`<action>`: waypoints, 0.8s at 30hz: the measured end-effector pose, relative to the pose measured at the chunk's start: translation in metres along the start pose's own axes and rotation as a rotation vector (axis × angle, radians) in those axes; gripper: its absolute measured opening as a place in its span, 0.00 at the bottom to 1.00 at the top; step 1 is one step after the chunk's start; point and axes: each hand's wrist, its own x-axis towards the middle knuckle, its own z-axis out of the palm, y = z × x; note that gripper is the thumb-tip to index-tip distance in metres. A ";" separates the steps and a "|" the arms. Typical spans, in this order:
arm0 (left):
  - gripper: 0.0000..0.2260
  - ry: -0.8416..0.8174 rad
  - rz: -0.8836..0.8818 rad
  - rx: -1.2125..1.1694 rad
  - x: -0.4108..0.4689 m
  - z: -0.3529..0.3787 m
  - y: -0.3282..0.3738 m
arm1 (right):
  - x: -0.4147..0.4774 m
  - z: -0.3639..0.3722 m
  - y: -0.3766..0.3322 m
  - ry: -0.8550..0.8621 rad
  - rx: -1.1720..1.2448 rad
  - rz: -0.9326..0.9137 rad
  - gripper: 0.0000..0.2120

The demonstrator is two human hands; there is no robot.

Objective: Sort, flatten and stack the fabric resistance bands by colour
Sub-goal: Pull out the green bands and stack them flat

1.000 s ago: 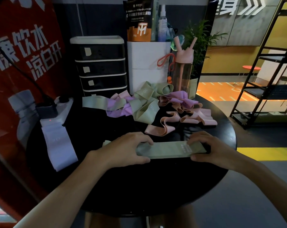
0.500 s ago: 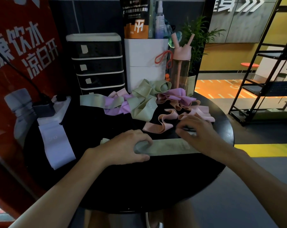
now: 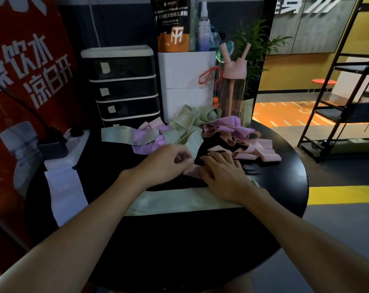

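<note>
Lying flat on the near part of the table (image 3: pixel 179 240), a green band (image 3: pixel 175 200) passes under both forearms. Just beyond it, the right hand (image 3: pixel 223 176) rests straight fingers on a pink band (image 3: pixel 191 171). The left hand (image 3: pixel 166 163) has its fingers curled beside that band, and I cannot tell whether they grip it.

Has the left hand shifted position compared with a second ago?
Yes. The left hand has come off the flattened green band and moved away from the person, past the band's far edge, toward the tangled pile.

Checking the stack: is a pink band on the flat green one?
No, the pink band lies beyond the green band, on the table.
</note>
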 end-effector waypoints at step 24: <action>0.05 0.340 -0.096 -0.014 0.128 0.009 -0.020 | 0.002 0.004 0.002 -0.020 0.034 0.037 0.22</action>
